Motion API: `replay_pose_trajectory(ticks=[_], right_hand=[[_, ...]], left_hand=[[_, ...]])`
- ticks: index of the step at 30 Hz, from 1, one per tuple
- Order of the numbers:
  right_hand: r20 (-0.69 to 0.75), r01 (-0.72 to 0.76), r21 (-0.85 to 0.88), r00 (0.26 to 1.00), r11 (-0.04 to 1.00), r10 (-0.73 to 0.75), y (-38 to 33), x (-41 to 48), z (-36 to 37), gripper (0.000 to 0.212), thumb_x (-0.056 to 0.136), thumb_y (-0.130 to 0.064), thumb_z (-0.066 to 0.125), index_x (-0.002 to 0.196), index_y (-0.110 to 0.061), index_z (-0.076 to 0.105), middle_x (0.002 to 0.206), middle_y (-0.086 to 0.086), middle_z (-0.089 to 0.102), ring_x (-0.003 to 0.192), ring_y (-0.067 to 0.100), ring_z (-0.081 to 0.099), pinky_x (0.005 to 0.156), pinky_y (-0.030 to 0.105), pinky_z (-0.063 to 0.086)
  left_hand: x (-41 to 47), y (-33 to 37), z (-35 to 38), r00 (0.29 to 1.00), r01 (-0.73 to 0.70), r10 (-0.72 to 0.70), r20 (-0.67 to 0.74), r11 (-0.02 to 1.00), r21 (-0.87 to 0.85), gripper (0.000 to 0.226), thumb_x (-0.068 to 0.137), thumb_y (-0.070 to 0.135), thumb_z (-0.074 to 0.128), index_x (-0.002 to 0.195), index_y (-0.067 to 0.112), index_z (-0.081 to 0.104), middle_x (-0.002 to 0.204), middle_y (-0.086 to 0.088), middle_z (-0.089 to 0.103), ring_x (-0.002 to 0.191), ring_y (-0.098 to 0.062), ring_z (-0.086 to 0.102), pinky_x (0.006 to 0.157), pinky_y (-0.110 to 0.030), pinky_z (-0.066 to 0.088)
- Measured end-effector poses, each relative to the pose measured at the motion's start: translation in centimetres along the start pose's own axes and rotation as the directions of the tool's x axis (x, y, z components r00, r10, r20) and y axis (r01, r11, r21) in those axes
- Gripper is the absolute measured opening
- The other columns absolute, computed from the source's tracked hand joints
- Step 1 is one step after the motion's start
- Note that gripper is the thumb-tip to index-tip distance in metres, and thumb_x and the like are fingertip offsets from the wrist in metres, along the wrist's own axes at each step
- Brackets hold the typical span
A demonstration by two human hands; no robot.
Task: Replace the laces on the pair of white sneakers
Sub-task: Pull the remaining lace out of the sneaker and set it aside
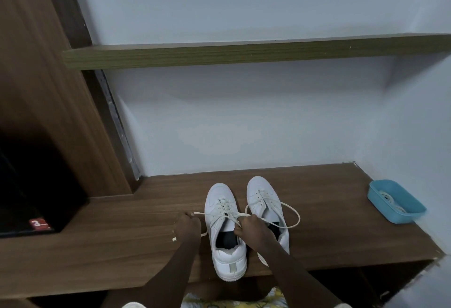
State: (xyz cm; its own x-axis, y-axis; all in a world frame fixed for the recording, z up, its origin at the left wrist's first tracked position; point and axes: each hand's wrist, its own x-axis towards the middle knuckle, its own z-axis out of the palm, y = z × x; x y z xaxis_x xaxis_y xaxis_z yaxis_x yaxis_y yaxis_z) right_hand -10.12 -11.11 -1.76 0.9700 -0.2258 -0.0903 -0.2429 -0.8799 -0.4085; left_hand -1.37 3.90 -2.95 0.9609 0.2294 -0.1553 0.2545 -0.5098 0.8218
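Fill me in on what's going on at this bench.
A person is lacing a pair of white sneakers on a wooden bench. The left hand and right hand each pinch an end of the lace, pulled taut across the nearer sneaker, whose eyelets look threaded. The farther sneaker is only loosely laced, with a big loop lying to its right. A blue tray at the bench's far right holds more laces.

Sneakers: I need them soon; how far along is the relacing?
Left sneaker looks laced through. Left hand and right hand grip its lace ends, drawn taut. Left to do: the right sneaker, whose lace hangs loose, threaded only partway.
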Motion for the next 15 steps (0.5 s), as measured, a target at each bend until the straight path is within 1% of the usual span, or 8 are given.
replay_pose_trajectory(ticks=[2,3,5,7,9,10,12,15], right_hand=[[0.000,-0.004,-0.001,1.000,1.000,0.004,0.0,0.0,0.0,0.026,0.093,-0.022,0.046,0.104,-0.002,0.060,0.102,0.016,0.064,0.092,0.028,0.060,0.069,0.028,0.037],[-0.002,-0.006,-0.001,1.000,1.000,0.006,-0.1,0.0,0.0,0.027,0.094,-0.023,0.046,0.104,-0.002,0.060,0.102,0.016,0.064,0.093,0.027,0.060,0.070,0.029,0.038],[-0.002,-0.008,-0.002,1.000,1.000,0.008,-0.1,0.0,0.0,0.027,0.094,-0.023,0.046,0.105,-0.003,0.060,0.103,0.016,0.064,0.093,0.027,0.061,0.073,0.031,0.043],[-0.004,-0.004,-0.006,1.000,1.000,0.004,-0.1,0.0,0.0,0.028,0.095,-0.023,0.046,0.107,-0.003,0.061,0.104,0.015,0.065,0.094,0.026,0.061,0.077,0.031,0.045],[-0.006,0.001,0.008,1.000,1.000,-0.001,-0.1,0.0,0.0,0.029,0.095,-0.025,0.047,0.110,-0.005,0.061,0.106,0.014,0.066,0.096,0.026,0.062,0.079,0.030,0.046],[-0.005,0.003,0.018,1.000,1.000,-0.003,-0.1,0.0,0.0,0.030,0.096,-0.026,0.047,0.110,-0.005,0.062,0.107,0.014,0.066,0.097,0.026,0.062,0.080,0.030,0.046],[-0.003,0.004,0.021,1.000,1.000,-0.004,-0.1,0.0,0.0,0.030,0.096,-0.026,0.047,0.111,-0.005,0.062,0.108,0.014,0.066,0.098,0.026,0.062,0.081,0.031,0.046],[0.005,-0.007,0.019,1.000,1.000,0.007,-0.1,0.0,0.0,0.031,0.095,-0.026,0.047,0.111,-0.004,0.061,0.108,0.016,0.065,0.098,0.028,0.062,0.082,0.033,0.046]], left_hand=[[0.1,-0.1,0.2,1.000,-0.005,0.007,-0.024,0.997,0.071,0.016,0.088,0.005,0.049,0.095,0.005,0.063,0.104,-0.022,0.065,0.102,-0.038,0.059,0.093,-0.040,0.044],[0.0,-0.1,0.3,0.999,-0.049,0.051,-0.014,0.990,0.130,0.017,0.088,0.007,0.050,0.100,0.007,0.063,0.105,-0.020,0.066,0.103,-0.036,0.059,0.095,-0.041,0.042],[-0.5,0.1,0.7,0.970,-0.240,0.226,0.088,0.943,0.231,0.026,0.090,0.017,0.054,0.115,0.011,0.059,0.113,-0.013,0.066,0.109,-0.032,0.058,0.102,-0.041,0.034],[-1.3,0.5,0.9,0.882,-0.457,0.393,0.260,0.848,0.268,0.030,0.092,0.030,0.054,0.120,0.021,0.059,0.119,0.000,0.064,0.117,-0.022,0.054,0.110,-0.044,0.020],[-1.9,1.0,0.8,0.783,-0.599,0.477,0.399,0.752,0.276,0.026,0.093,0.032,0.051,0.115,0.026,0.064,0.124,0.010,0.061,0.122,-0.011,0.049,0.114,-0.047,0.006],[-2.1,1.2,0.8,0.745,-0.645,0.498,0.443,0.705,0.294,0.026,0.094,0.030,0.050,0.115,0.026,0.065,0.126,0.013,0.060,0.123,-0.008,0.048,0.115,-0.048,0.002],[-2.4,1.4,0.7,0.707,-0.693,0.522,0.477,0.645,0.322,0.028,0.095,0.027,0.049,0.117,0.025,0.065,0.128,0.014,0.059,0.123,-0.005,0.048,0.116,-0.045,0.001],[-2.4,1.5,0.8,0.734,-0.663,0.530,0.425,0.694,0.280,0.025,0.094,0.028,0.052,0.110,0.021,0.070,0.119,0.011,0.065,0.114,-0.007,0.056,0.117,-0.040,0.004]])
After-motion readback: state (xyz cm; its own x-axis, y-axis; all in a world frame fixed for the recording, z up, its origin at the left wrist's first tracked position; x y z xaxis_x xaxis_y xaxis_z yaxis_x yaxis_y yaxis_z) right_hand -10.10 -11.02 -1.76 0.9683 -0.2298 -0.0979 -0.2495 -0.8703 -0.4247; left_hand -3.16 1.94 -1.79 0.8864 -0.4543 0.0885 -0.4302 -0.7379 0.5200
